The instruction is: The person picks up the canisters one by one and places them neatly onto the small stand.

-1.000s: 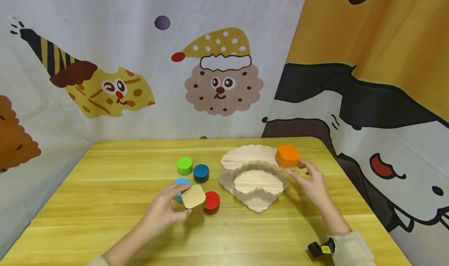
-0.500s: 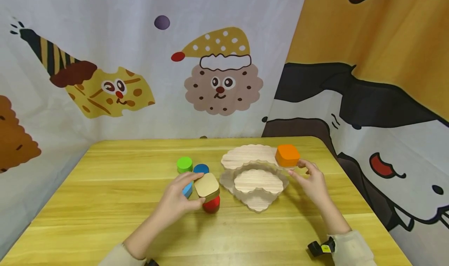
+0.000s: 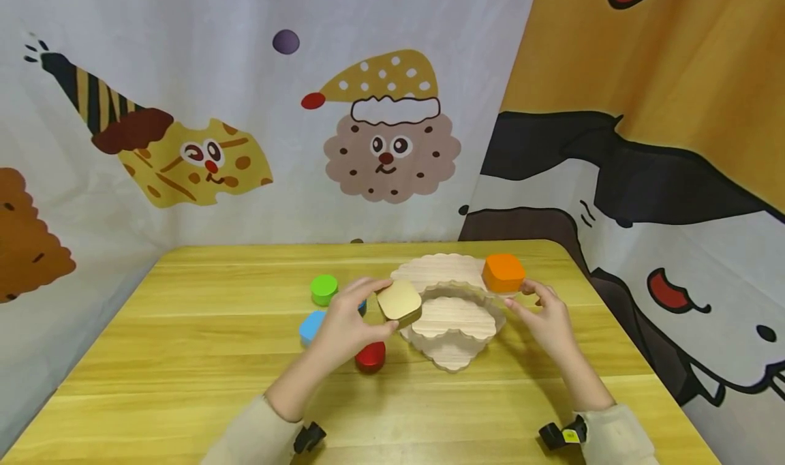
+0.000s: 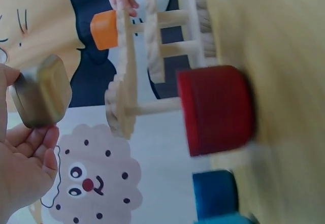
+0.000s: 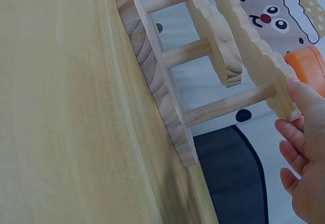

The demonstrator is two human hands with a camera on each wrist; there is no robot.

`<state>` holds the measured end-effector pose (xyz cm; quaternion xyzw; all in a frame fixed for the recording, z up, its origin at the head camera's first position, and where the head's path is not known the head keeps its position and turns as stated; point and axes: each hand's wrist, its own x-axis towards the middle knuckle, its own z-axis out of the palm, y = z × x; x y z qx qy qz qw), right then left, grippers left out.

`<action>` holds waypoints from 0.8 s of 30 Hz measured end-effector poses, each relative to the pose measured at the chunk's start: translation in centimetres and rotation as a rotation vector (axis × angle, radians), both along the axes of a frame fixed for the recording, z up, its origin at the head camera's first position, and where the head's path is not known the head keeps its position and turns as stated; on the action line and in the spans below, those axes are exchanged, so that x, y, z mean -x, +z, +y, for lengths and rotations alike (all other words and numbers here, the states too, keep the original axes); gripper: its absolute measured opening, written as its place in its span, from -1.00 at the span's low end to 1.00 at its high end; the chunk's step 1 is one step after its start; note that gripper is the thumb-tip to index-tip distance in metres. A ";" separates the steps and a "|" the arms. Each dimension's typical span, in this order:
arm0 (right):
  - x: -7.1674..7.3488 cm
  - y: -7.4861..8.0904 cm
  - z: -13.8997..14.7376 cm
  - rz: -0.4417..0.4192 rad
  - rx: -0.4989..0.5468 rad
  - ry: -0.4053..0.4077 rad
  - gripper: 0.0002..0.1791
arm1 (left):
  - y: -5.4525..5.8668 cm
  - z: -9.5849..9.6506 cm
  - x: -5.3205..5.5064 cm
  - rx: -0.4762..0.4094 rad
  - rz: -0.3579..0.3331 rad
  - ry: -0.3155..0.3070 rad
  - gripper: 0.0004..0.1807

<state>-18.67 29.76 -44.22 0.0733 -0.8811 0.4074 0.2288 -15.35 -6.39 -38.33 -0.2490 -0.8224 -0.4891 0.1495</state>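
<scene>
My left hand holds a gold rounded-square block in the air, thumb and fingers on its sides. The block is at the left edge of a tiered wooden stand with scalloped boards joined by round dowels. In the left wrist view the gold block is apart from the stand. My right hand pinches the right end of the stand's top board, thumb above and fingers below in the right wrist view. Beside that thumb an orange rounded-square block sits on the board.
Left of the stand on the wooden table are a green round block, a light blue block, a red round block and a dark blue one, mostly hidden by my left hand. A cartoon-printed curtain hangs behind.
My left hand has carried the gold block rightward and up, from over the light blue and red blocks to the stand's left edge. My right hand and the orange block have stayed put.
</scene>
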 end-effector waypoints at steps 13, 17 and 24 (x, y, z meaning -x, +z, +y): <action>-0.1 0.2 -0.1 0.003 -0.020 -0.004 -0.56 | 0.9 4.4 2.4 -0.055 -0.037 -0.003 -0.33; -0.1 0.2 -0.2 -0.004 -0.020 -0.005 -0.56 | 0.9 5.8 3.3 -0.044 -0.046 0.020 -0.34; -0.2 0.3 -0.2 -0.013 -0.018 -0.007 -0.57 | 0.5 7.9 4.7 -0.038 -0.058 0.033 -0.33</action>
